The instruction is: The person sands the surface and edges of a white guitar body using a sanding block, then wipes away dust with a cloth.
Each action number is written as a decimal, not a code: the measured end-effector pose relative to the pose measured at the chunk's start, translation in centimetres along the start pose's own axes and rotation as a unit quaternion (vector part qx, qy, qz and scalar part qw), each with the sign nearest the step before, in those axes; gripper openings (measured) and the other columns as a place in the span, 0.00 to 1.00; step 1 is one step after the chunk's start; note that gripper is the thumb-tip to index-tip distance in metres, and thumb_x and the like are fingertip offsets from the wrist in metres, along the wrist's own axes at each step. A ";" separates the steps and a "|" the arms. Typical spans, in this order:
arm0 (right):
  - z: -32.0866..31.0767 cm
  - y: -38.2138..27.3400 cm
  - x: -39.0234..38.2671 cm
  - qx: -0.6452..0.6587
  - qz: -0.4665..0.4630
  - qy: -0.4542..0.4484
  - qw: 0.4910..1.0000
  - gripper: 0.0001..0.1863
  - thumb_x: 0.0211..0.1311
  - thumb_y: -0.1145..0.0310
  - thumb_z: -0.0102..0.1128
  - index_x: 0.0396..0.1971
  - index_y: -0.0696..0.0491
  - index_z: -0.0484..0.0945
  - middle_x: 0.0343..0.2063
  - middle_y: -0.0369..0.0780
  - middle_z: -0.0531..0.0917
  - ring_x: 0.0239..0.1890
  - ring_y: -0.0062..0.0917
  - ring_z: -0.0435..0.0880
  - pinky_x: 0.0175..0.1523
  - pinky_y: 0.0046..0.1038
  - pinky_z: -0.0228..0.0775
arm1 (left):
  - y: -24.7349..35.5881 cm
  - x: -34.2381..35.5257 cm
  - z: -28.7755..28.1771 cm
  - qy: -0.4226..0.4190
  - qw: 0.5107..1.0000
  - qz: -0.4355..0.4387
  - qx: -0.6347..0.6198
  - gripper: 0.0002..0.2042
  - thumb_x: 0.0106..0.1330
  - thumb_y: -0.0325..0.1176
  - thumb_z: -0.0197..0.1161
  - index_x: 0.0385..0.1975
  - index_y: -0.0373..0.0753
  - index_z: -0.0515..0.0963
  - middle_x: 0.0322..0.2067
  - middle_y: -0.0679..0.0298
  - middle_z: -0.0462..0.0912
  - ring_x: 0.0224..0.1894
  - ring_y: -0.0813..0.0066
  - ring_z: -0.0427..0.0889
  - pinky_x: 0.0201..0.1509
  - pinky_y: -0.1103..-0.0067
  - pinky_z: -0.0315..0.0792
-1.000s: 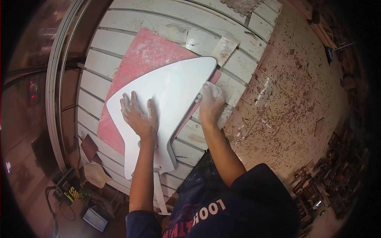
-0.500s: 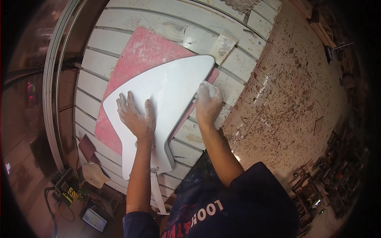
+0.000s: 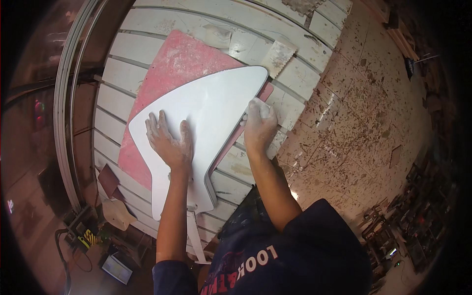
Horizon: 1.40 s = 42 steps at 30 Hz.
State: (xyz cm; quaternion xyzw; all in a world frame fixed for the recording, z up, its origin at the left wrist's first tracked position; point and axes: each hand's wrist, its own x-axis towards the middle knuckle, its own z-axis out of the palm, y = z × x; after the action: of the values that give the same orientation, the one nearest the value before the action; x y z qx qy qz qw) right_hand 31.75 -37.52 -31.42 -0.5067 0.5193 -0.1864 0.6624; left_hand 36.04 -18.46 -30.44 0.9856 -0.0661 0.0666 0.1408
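Observation:
A glossy white, angular board shaped like an electric guitar body [image 3: 221,98] lies flat in front of me, with a dark line along its edge. My left hand [image 3: 169,142] rests on its upper face, fingers spread and dusted white. At the board's right edge, my right hand [image 3: 259,127] is closed, its fingers pinching a small pale piece of sandpaper [image 3: 263,107] against the side. Part of that piece is hidden by the fingers. Beneath the board lies a dusty pink pad [image 3: 169,61].
The pad sits on a white slatted table [image 3: 130,49]. Beyond the board's tip is a worn, jagged-edged sheet [image 3: 279,58]. A brown sheet [image 3: 108,181] and a beige piece [image 3: 118,214] lie at the left edge. To the right, the floor [image 3: 354,123] is strewn with flakes.
The view has shifted slightly. Both hands keep nearly the same places on the board, and the right one still pinches the sandpaper at its edge.

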 end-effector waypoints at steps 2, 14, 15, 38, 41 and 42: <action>-0.4 0.3 2.5 0.017 -0.030 -0.015 0.999 0.11 0.69 0.69 0.57 0.39 0.63 0.81 0.23 0.35 0.78 0.20 0.15 0.76 0.21 0.19 0.71 | 0.0 -0.2 -0.1 -0.006 1.000 0.001 0.007 0.33 0.67 0.48 0.66 0.69 0.36 0.70 0.72 0.46 0.64 0.77 0.44 0.56 0.78 0.53 0.49; -1.0 -0.3 2.7 0.040 -0.036 -0.077 0.996 0.07 0.67 0.73 0.57 0.36 0.60 0.80 0.24 0.35 0.79 0.21 0.14 0.76 0.21 0.18 0.72 | 0.1 -0.2 -0.2 -0.001 1.000 0.009 0.007 0.32 0.71 0.48 0.61 0.70 0.37 0.69 0.72 0.45 0.64 0.76 0.44 0.56 0.78 0.54 0.48; -0.6 -0.1 0.9 0.018 -0.014 -0.023 0.999 0.08 0.67 0.72 0.56 0.35 0.61 0.80 0.25 0.35 0.79 0.21 0.15 0.76 0.22 0.17 0.72 | 0.1 0.0 -0.1 0.001 1.000 0.010 0.007 0.32 0.71 0.48 0.61 0.70 0.37 0.69 0.72 0.45 0.64 0.76 0.44 0.56 0.78 0.54 0.48; -0.6 -2.8 7.4 0.015 -0.063 -0.052 0.997 0.10 0.67 0.70 0.60 0.38 0.63 0.80 0.25 0.36 0.82 0.19 0.15 0.77 0.21 0.19 0.72 | 0.0 0.2 -0.1 -0.004 1.000 -0.008 -0.004 0.33 0.67 0.48 0.65 0.68 0.36 0.71 0.73 0.47 0.63 0.77 0.45 0.55 0.78 0.53 0.48; -1.2 -2.1 8.1 0.014 -0.072 -0.084 0.994 0.09 0.66 0.71 0.61 0.37 0.61 0.82 0.24 0.36 0.82 0.19 0.16 0.77 0.21 0.19 0.72 | -0.3 -0.2 -0.1 -0.002 1.000 -0.007 0.002 0.34 0.66 0.49 0.66 0.68 0.36 0.71 0.73 0.47 0.63 0.77 0.45 0.55 0.79 0.53 0.48; -1.5 -1.8 8.4 0.014 -0.072 -0.099 0.992 0.08 0.66 0.71 0.61 0.36 0.61 0.83 0.24 0.35 0.82 0.19 0.16 0.77 0.21 0.19 0.72 | -0.4 0.0 0.1 0.000 1.000 -0.009 -0.001 0.34 0.66 0.49 0.66 0.68 0.36 0.71 0.73 0.47 0.63 0.77 0.45 0.55 0.79 0.53 0.48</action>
State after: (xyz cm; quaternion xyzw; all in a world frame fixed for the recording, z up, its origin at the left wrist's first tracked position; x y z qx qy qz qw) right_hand 34.26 -45.52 -33.97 -0.5496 0.4106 -0.1899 0.7023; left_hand 36.06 -18.12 -30.61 0.9861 -0.0572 0.0650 0.1420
